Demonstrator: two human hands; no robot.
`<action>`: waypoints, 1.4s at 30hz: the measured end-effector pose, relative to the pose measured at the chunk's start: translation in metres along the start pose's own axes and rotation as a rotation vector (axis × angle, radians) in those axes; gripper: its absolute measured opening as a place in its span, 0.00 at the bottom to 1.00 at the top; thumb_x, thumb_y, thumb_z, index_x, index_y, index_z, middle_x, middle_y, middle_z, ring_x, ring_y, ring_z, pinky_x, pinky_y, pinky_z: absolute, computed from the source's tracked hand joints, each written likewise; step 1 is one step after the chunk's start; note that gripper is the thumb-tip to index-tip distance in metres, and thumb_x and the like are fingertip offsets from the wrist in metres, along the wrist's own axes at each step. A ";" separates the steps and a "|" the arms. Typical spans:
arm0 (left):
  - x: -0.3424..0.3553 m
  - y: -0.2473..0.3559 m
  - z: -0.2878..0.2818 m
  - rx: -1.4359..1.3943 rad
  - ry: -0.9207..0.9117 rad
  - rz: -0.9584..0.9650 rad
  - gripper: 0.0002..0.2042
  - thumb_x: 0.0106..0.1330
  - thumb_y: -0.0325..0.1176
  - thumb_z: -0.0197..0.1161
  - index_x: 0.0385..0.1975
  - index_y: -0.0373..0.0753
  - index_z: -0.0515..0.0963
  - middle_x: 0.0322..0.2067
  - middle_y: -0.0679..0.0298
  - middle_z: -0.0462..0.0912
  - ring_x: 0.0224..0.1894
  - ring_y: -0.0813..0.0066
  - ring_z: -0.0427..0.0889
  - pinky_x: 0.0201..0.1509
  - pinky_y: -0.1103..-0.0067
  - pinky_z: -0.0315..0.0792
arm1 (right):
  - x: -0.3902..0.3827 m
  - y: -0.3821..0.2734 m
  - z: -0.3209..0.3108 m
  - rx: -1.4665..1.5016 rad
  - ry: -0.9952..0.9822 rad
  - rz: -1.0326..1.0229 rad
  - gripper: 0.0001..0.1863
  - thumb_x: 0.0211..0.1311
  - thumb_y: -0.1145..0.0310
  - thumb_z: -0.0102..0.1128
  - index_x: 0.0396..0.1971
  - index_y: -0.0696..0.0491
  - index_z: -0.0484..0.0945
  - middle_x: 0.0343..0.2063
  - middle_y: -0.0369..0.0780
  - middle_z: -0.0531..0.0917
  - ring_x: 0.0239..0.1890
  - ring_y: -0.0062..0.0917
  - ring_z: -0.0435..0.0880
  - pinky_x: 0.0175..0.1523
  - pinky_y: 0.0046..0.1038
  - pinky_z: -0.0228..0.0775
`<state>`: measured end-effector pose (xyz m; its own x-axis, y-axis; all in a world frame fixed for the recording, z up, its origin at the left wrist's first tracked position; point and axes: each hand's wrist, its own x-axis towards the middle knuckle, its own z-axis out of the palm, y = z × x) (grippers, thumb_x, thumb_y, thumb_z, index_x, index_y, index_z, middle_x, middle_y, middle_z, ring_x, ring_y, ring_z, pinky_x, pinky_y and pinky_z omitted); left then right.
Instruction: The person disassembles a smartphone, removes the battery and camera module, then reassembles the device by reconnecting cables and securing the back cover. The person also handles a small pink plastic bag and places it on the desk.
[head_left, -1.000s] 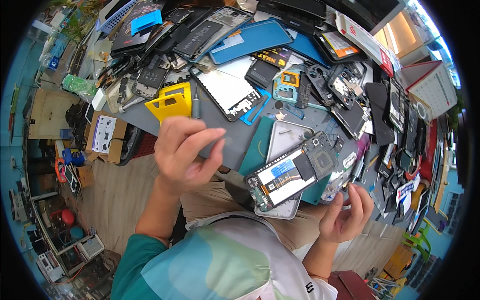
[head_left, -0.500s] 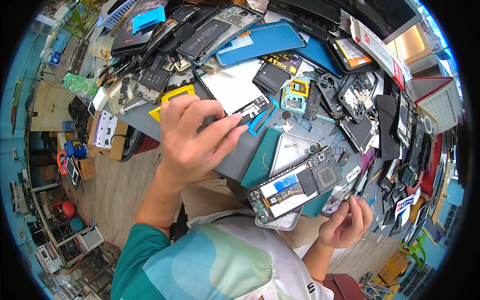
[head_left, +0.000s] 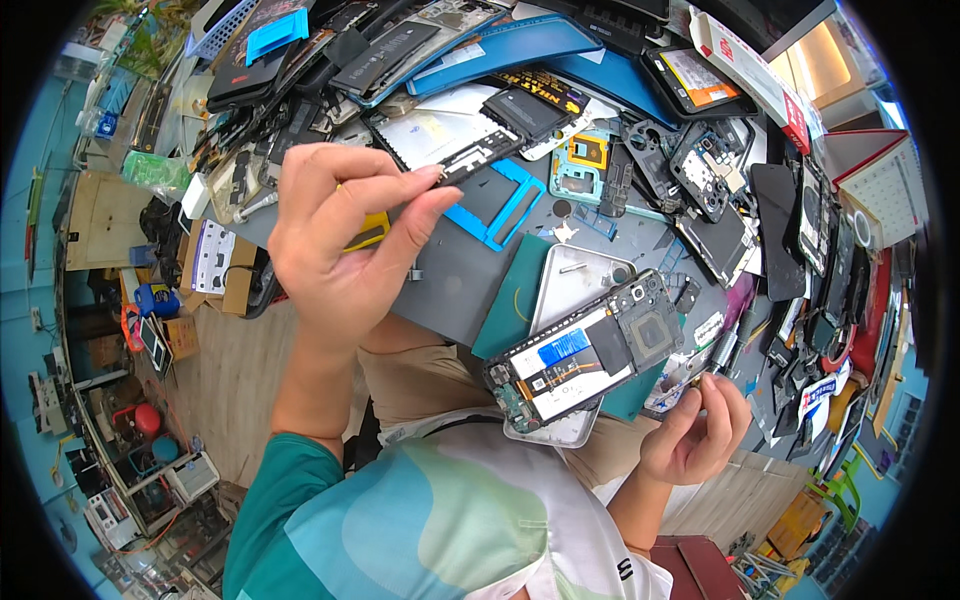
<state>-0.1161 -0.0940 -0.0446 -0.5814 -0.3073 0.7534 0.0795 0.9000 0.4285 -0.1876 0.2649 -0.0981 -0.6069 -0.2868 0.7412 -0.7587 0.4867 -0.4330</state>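
My left hand [head_left: 340,225] pinches the lower corner of a black-rimmed white phone frame [head_left: 430,135], lifted at that end over a light-blue plastic frame [head_left: 490,230]; a yellow plastic piece [head_left: 366,232] is partly hidden behind the hand. An opened phone [head_left: 560,380], battery and circuit board showing, lies diagonally on a silver tray [head_left: 560,285] over a green mat [head_left: 500,325]. My right hand [head_left: 695,435] is curled beside it, fingertips together on something small I cannot make out, near a grey cylindrical tool [head_left: 725,350].
Piles of phone housings, batteries and blue back panels [head_left: 520,45] crowd the back and right of the grey desk [head_left: 440,290]. A desk calendar [head_left: 875,185] stands at the right, an open cardboard box [head_left: 240,275] left of the desk.
My left hand has moved forward to the white phone frame, taken hold of its corner and shifted it up and away, uncovering more of the light-blue frame. My right hand stays beside the opened phone.
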 end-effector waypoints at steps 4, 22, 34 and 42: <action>0.004 0.005 -0.005 0.015 -0.073 -0.006 0.14 0.53 0.25 0.87 0.39 0.38 0.93 0.36 0.64 0.85 0.42 0.66 0.80 0.45 0.72 0.74 | 0.004 -0.001 -0.003 -0.025 -0.025 -0.015 0.13 0.68 0.81 0.68 0.51 0.62 0.86 0.44 0.49 0.87 0.37 0.34 0.85 0.43 0.32 0.72; -0.030 0.018 -0.006 0.125 -0.249 0.078 0.15 0.58 0.28 0.82 0.45 0.38 0.92 0.43 0.59 0.83 0.47 0.58 0.79 0.55 0.64 0.73 | 0.021 -0.005 -0.010 0.090 -0.091 0.046 0.15 0.64 0.80 0.73 0.50 0.59 0.86 0.43 0.47 0.88 0.36 0.33 0.85 0.41 0.31 0.75; -0.041 0.030 0.008 -0.080 -0.054 0.042 0.07 0.64 0.19 0.71 0.41 0.31 0.90 0.39 0.59 0.83 0.43 0.61 0.79 0.52 0.67 0.73 | 0.151 0.029 -0.025 0.011 -0.378 0.061 0.13 0.69 0.78 0.74 0.52 0.56 0.90 0.46 0.42 0.90 0.35 0.25 0.86 0.39 0.26 0.79; -0.014 0.042 0.016 -0.280 -0.241 0.098 0.14 0.58 0.23 0.78 0.45 0.36 0.91 0.41 0.60 0.85 0.43 0.60 0.80 0.48 0.66 0.75 | 0.175 0.052 0.033 -0.211 -0.600 -0.211 0.15 0.69 0.63 0.76 0.51 0.52 0.90 0.47 0.40 0.88 0.52 0.38 0.87 0.55 0.40 0.82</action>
<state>-0.1176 -0.0467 -0.0445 -0.7313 -0.1121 0.6728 0.3431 0.7921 0.5048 -0.3415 0.2124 -0.0079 -0.5229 -0.7733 0.3585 -0.8502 0.5032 -0.1548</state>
